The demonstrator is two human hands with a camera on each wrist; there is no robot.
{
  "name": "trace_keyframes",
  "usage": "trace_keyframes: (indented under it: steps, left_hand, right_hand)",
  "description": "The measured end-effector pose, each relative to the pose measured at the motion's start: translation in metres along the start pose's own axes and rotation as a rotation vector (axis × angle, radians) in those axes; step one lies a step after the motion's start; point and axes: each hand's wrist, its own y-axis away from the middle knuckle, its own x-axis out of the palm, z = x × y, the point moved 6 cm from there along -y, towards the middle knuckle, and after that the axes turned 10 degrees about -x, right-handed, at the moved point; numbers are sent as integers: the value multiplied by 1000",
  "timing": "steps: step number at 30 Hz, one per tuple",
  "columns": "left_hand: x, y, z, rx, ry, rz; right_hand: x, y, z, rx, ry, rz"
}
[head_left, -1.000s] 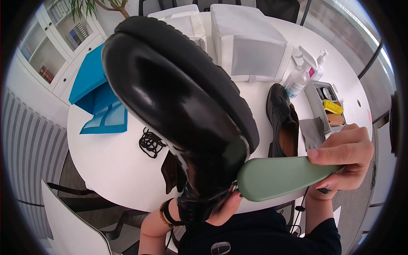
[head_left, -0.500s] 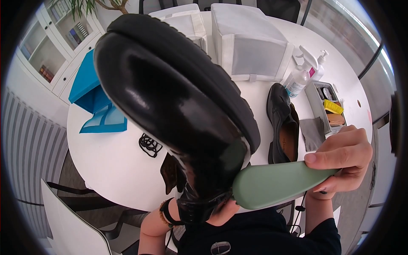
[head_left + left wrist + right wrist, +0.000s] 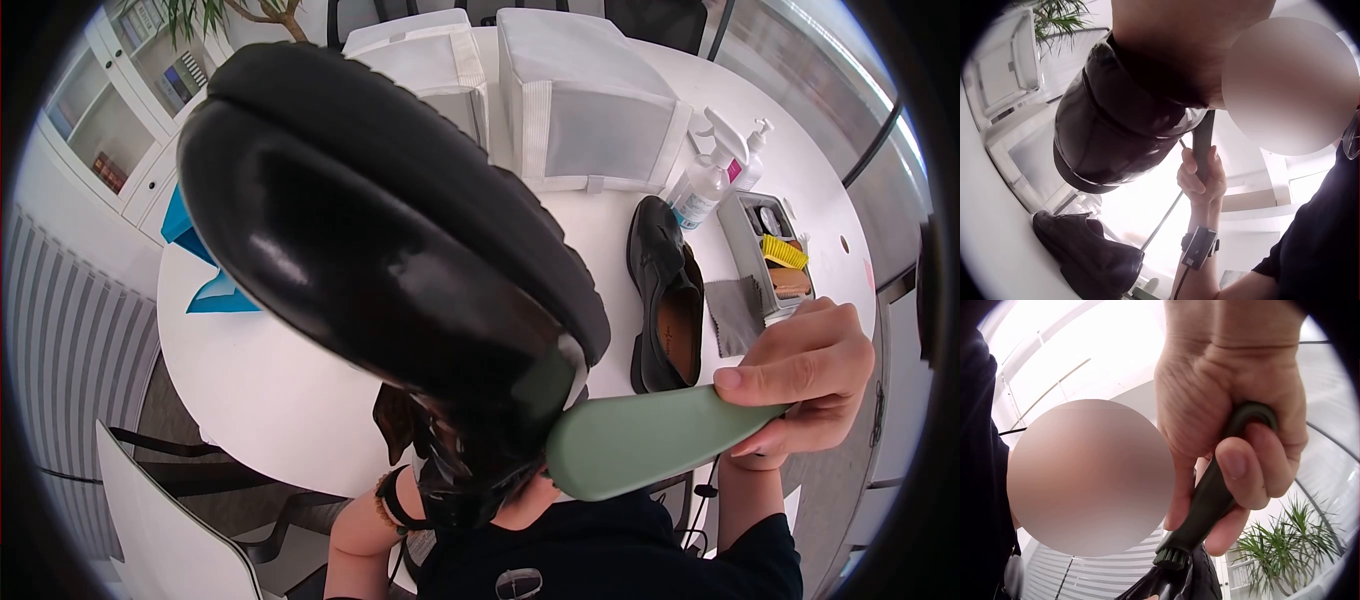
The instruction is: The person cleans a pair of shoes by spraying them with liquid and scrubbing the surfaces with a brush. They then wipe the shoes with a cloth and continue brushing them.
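Observation:
A glossy black shoe (image 3: 340, 240) is held up with its toe to the upper left in the head view. My left hand (image 3: 1172, 50) holds it at the opening, the fingers mostly hidden by the shoe. My right hand (image 3: 815, 375) grips a green-handled brush (image 3: 650, 445), thumb on top and fingers curled under the handle. The short dark bristles (image 3: 1170, 558) show in the right wrist view, close against the shoe. The brush head overlaps the shoe's rear part in the head view. A second black shoe (image 3: 648, 270) stands on the table.
A grey tray (image 3: 755, 270) with a yellow brush (image 3: 785, 252) stands right of the second shoe, beside a grey cloth (image 3: 735, 315). Behind are a spray bottle (image 3: 700, 185), a pump bottle (image 3: 752, 150) and white boxes (image 3: 590, 100). A blue box (image 3: 185, 230) is partly covered at left.
The held shoe has swung left and tilted, now covering the black laces and much of the blue box. The brush has shifted slightly down and left with my right hand.

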Motion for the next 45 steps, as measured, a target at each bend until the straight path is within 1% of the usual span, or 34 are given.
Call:
trace_keyframes:
  steps: [1, 3, 7, 10, 13, 15, 17, 19, 24, 28, 33, 45]
  left_hand:
    - [0, -1, 1, -5, 7, 2]
    - [-7, 6, 4, -16, 19, 7]
    - [-4, -4, 2, -35, 44, 15]
    - [3, -6, 10, -49, 62, 21]
    - [1, -11, 8, -65, 79, 29]
    - [0, -10, 11, -75, 92, 33]
    - [4, -10, 16, -85, 105, 37]
    - [-7, -2, 17, -94, 119, 40]
    - [-4, -5, 23, -120, 152, 52]
    - [-2, -9, 23, -138, 169, 61]
    - [-5, -2, 23, -145, 173, 54]
    - [-6, 0, 15, -159, 183, 39]
  right_hand:
    - [0, 1, 0, 0, 0, 0]
    - [3, 3, -2, 12, 1, 88]
    - [8, -2, -1, 6, -11, 120]
    - [9, -2, -2, 11, -4, 98]
    - [8, -3, -2, 6, 0, 71]
    - [5, -3, 0, -61, 16, 10]
    - [2, -7, 2, -52, 47, 0]
    - [0, -11, 3, -43, 80, -12]
    - [0, -14, 1, -104, 39, -54]
    - [-2, -15, 1, -89, 28, -16]
    - [3, -14, 3, -64, 66, -80]
    - [3, -9, 2, -22, 107, -59]
